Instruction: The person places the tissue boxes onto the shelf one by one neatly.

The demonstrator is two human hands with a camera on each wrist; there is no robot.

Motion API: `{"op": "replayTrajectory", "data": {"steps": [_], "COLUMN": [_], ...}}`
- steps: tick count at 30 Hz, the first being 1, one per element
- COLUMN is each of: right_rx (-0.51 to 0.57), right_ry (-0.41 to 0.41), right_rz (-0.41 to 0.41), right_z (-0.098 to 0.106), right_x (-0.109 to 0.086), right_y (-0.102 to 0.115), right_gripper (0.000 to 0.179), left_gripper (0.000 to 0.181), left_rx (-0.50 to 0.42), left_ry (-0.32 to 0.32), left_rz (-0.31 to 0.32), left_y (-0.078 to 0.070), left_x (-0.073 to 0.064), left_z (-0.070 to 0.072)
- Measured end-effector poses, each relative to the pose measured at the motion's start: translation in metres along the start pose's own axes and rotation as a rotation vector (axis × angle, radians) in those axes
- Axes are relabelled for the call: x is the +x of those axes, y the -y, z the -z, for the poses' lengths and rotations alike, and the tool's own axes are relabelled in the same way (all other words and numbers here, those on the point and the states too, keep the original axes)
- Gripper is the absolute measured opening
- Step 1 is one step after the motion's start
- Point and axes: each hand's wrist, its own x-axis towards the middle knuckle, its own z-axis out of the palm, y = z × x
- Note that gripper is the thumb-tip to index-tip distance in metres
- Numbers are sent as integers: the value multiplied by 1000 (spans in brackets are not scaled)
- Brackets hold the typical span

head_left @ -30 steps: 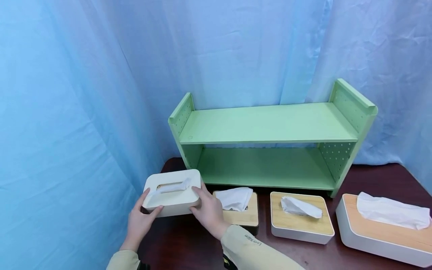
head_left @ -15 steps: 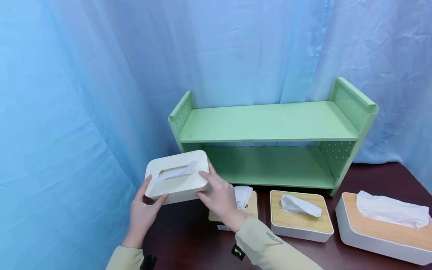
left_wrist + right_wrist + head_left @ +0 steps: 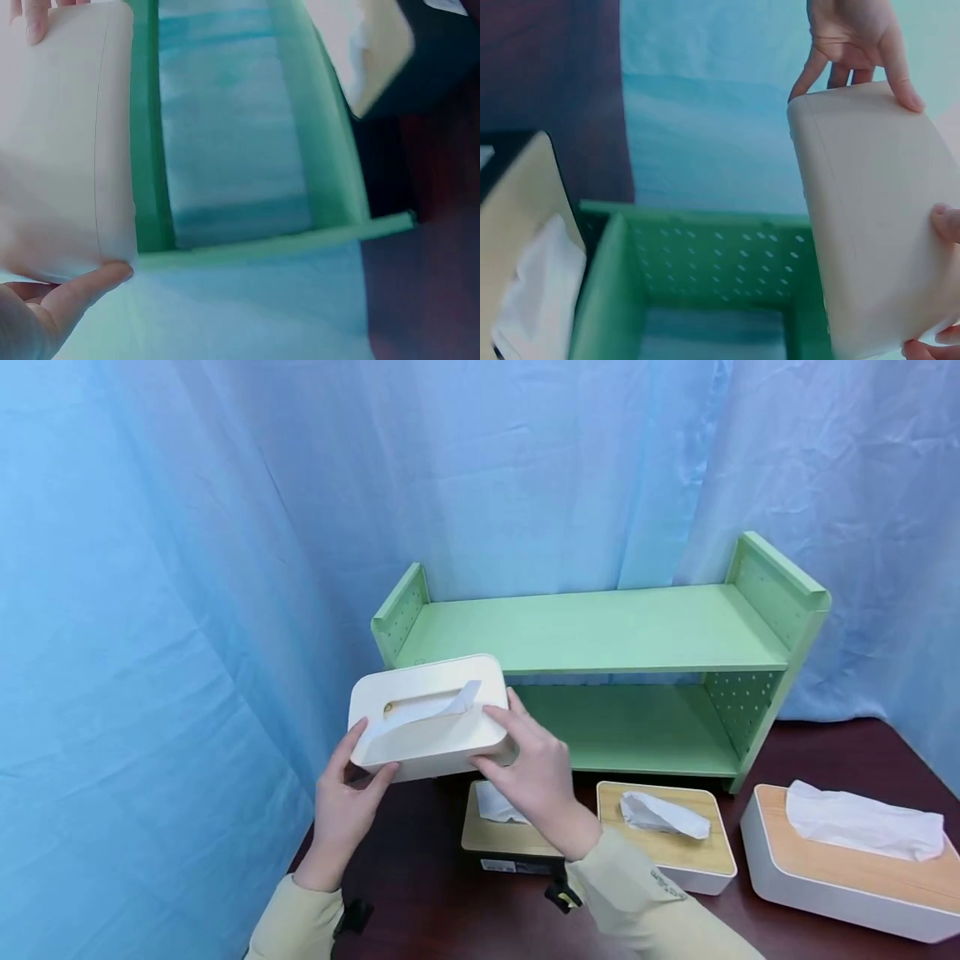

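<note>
A white tissue box (image 3: 438,675), with a tissue poking from its slot, is held up in front of the left part of the green two-tier shelf (image 3: 615,631). It tilts, its right end higher than its left. My left hand (image 3: 343,817) grips the left end, fingers on the far side and thumb at the front edge. At the right end my right hand (image 3: 538,777) pinches the corner between thumb and fingers. The right wrist view shows the box's smooth side (image 3: 874,202) between both hands, over the shelf's perforated side panel (image 3: 720,262).
On the dark table (image 3: 420,893) stand a black tissue box with a wooden lid (image 3: 480,835), partly behind my right arm, a white one with a wooden lid (image 3: 675,847), and a longer one (image 3: 847,868) at far right. Blue curtains (image 3: 525,468) hang behind and left.
Both hands have lifted the white tissue box and moved it to the right, from beside the shelf's left foot to before its upper tier. The other boxes stay put.
</note>
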Motion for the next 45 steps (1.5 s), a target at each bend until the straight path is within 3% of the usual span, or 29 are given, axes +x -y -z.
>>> {"op": "replayTrajectory", "data": {"steps": [9,18,32,45], "right_rx": [-34,-106,-128,-118], "right_ry": [-84,-120,-96,12], "right_rz": [52,37,-22,-93], "right_z": [35,58,66,71], "right_x": [19,33,38,51], "right_y": [-16,-29,-37,-45], "right_gripper": [58,58,59,59], "left_gripper": [66,66,64,66], "left_rx": [-22,-5,-11,54], "left_ry": [130,178,224,302], "left_rz": [-65,-145,-86,20], "left_y": [-29,-47,-53,-57], "left_x": [28,50,65,87], "left_z": [-26,-47,-61,-65]}}
